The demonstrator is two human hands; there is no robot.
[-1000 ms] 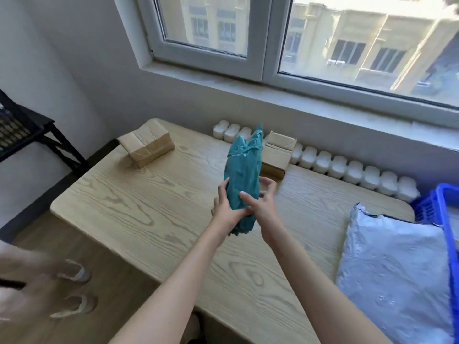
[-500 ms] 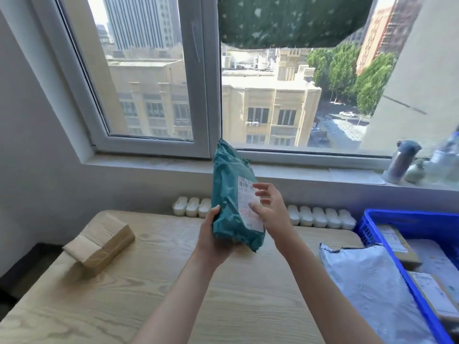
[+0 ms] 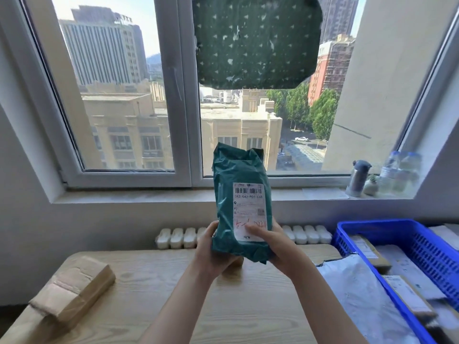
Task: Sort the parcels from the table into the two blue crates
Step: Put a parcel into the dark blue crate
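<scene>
- Lying tilted at the far left, a taped brown box (image 3: 72,291) rests on the wooden desk (image 3: 161,306), near its left edge.
- Left hand (image 3: 211,252): raised above the desk, its fingers wrapped round the lower left edge of the parcel, gripping it.
- Parcel (image 3: 239,207): a teal plastic bag, held upright in the air between both hands, above the desk and in front of the window sill (image 3: 139,194). Its crumpled top points up.
- Label (image 3: 249,209): white, facing the camera, with a barcode at the top and red handwriting low down.
- Right hand (image 3: 278,247): the thumb presses on the label's lower part and the other fingers go behind the bag, gripping its lower right side.
- Mailer (image 3: 360,294): a silver-grey bag lying flat on the desk's right end, its right side against the crate's wall.
- Crate (image 3: 377,223): blue with latticed walls, at the far right, holding several flat labelled packages.
- Flask (image 3: 359,178): dark, standing on the right part of the sill, with blurred bottles just beside it.
</scene>
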